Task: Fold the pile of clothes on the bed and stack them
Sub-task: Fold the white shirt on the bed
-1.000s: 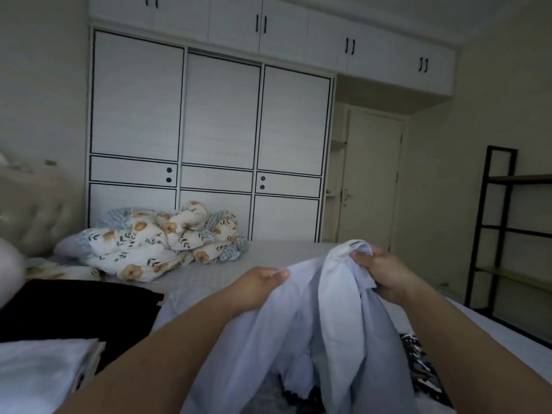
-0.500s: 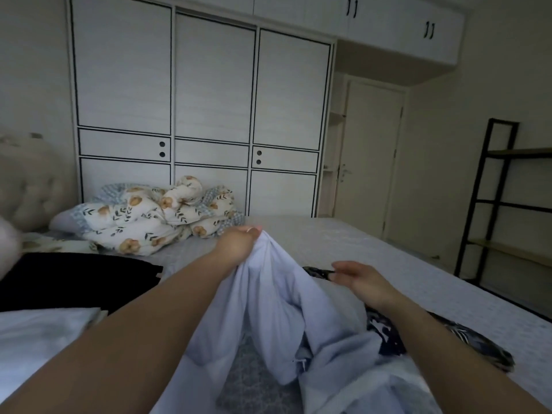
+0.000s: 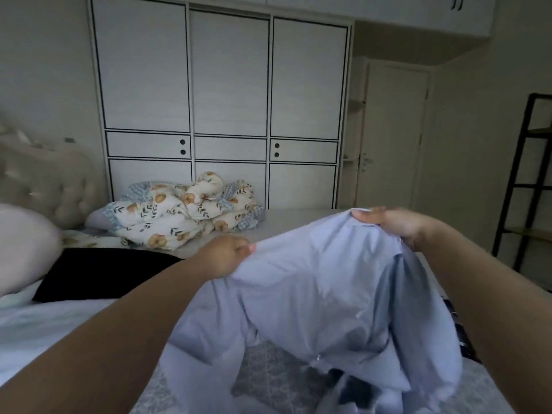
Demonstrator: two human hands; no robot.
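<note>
Bedroom, dim light. White wardrobe with black trim fills the far wall; door to its right, black shelf frame at the right edge. Grey bed spans the foreground, tufted headboard at left.

Shirt, pale blue, held up above the bed between both hands, top edge stretched roughly level, lower part hanging and bunching onto the bed near the camera. Small button or snap visible on the lower front.

Left hand: fingers curled, pinching the shirt's upper left edge. Right hand: fingers curled over the upper right edge, thumb on the near side, gripping the cloth; sits higher and farther away than the left.

Black garment lies flat on the bed to the left. White cloth lies nearer the camera, touching its near edge. Dark patterned garment shows partly behind the right forearm, and more dark cloth under the shirt's hanging hem. Floral quilt heaped at the far side of the bed, against the wardrobe.
</note>
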